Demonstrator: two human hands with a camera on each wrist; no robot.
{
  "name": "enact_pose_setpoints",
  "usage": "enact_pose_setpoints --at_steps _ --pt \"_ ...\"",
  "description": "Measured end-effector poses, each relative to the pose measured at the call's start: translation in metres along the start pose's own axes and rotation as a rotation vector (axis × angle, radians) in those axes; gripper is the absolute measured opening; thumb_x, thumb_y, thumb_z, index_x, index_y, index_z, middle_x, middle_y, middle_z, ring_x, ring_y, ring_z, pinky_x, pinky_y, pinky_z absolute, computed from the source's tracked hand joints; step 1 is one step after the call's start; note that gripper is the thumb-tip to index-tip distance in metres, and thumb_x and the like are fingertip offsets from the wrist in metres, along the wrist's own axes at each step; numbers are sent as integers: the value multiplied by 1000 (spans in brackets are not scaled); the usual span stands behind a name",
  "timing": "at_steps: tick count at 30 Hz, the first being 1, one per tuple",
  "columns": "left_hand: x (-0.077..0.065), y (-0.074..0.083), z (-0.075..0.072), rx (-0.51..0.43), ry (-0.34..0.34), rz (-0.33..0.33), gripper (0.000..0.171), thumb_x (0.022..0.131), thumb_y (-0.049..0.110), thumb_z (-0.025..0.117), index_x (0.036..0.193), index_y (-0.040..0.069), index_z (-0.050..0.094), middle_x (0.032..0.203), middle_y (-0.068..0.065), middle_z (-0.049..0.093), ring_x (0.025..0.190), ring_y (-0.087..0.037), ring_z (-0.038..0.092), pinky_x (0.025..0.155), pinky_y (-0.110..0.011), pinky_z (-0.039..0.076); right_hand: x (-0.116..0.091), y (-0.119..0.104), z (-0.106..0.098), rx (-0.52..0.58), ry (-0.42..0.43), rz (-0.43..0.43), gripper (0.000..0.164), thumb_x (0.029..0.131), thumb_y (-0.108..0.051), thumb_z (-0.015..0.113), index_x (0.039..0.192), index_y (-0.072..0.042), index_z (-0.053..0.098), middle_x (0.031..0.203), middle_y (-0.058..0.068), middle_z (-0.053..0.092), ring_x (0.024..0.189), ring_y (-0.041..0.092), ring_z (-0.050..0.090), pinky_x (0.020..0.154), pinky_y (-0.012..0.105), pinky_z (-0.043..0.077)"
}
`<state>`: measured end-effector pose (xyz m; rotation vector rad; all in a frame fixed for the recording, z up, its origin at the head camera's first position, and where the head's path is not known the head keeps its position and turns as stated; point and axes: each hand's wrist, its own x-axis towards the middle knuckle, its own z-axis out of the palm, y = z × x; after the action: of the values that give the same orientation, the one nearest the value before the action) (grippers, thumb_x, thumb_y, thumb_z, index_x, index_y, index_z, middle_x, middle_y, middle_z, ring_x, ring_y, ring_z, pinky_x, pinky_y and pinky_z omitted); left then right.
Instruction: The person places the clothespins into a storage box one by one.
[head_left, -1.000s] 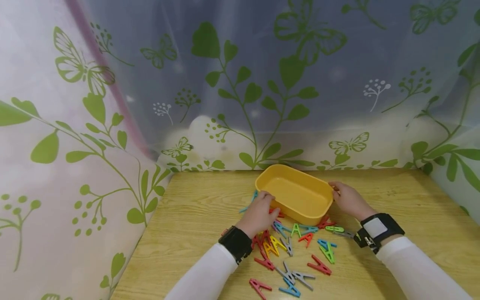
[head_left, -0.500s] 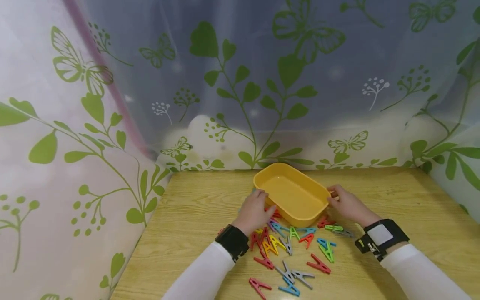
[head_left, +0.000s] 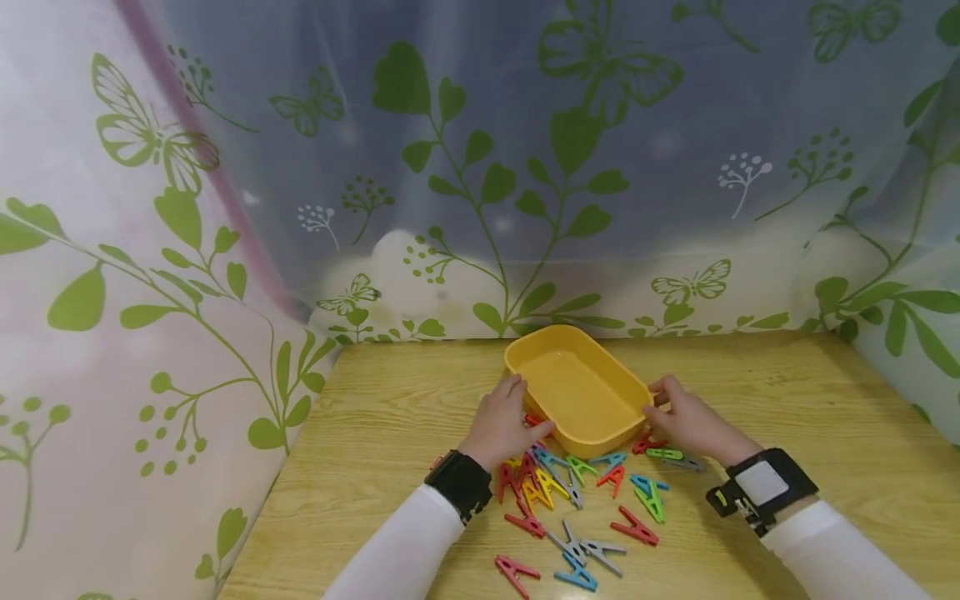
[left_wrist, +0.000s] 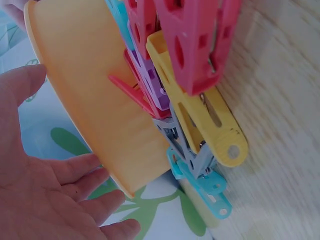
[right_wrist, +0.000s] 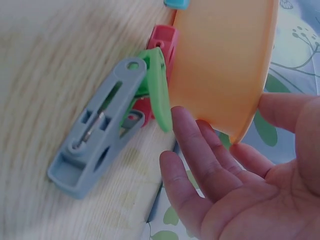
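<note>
A yellow rectangular plastic box (head_left: 581, 383) sits at the table's back, its inside bare. My left hand (head_left: 498, 421) touches its left, near-facing side. In the left wrist view the fingers (left_wrist: 107, 202) are fairly straight, spread from the thumb along the rim. My right hand (head_left: 693, 421) rests against the right corner, thumb and fingers to either side of it; the right wrist view shows the fingers (right_wrist: 197, 155) loosely extended. Several coloured clothespins lie before the box, including a yellow clothespin (left_wrist: 200, 102) near my left hand and a grey clothespin (right_wrist: 97, 127) near my right.
More clothespins are scattered toward the front of the wooden table (head_left: 390, 467), such as a red clothespin (head_left: 636, 527) and a blue clothespin (head_left: 576, 573). A curtain (head_left: 465, 192) printed with leaves and butterflies stands behind the table and along its sides.
The box has turned slightly clockwise, its right end coming nearer and to the left. My right hand moved nearer along with that end; my left hand shifted slightly left. The clothespins lie nearly as before.
</note>
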<state>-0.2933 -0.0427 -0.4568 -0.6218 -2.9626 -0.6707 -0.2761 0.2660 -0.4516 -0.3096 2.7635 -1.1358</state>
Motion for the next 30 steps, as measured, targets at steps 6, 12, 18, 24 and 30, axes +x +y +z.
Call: enact_pose_setpoints --at_steps 6,12,18,24,30 --pt "-1 -4 0 -63 -16 -3 86 96 56 66 156 2 40 162 -16 38 150 -33 37 120 -62 30 -6 -2 4 28 -10 3 43 107 -19 55 132 12 37 118 30 56 88 24 70 71 34 58" --pt "0 -9 2 -83 -17 -11 85 96 55 67 158 5 38 164 -14 37 151 -33 36 121 -63 27 -11 -3 8 4 -2 -27 45 107 -24 58 129 11 38 115 28 58 87 24 69 68 31 55" --pt "-3 -11 -1 -86 -43 -21 80 99 50 64 159 4 37 165 -14 36 153 -33 32 123 -61 25 -16 -6 14 -29 30 -42 46 105 -27 61 126 8 39 111 23 61 82 20 66 63 29 50" --pt "-5 -12 -4 -81 -25 9 69 103 42 61 156 3 42 161 -14 41 150 -33 38 121 -62 28 -21 -13 22 -58 66 -65 41 103 -27 64 117 4 42 101 17 63 76 17 62 58 27 45" --pt "-6 -13 -4 -84 -10 26 60 104 35 60 154 4 46 159 -14 44 149 -32 40 119 -64 29 -25 -19 29 -95 106 -78 38 100 -25 69 111 2 44 91 10 62 73 15 54 60 26 44"
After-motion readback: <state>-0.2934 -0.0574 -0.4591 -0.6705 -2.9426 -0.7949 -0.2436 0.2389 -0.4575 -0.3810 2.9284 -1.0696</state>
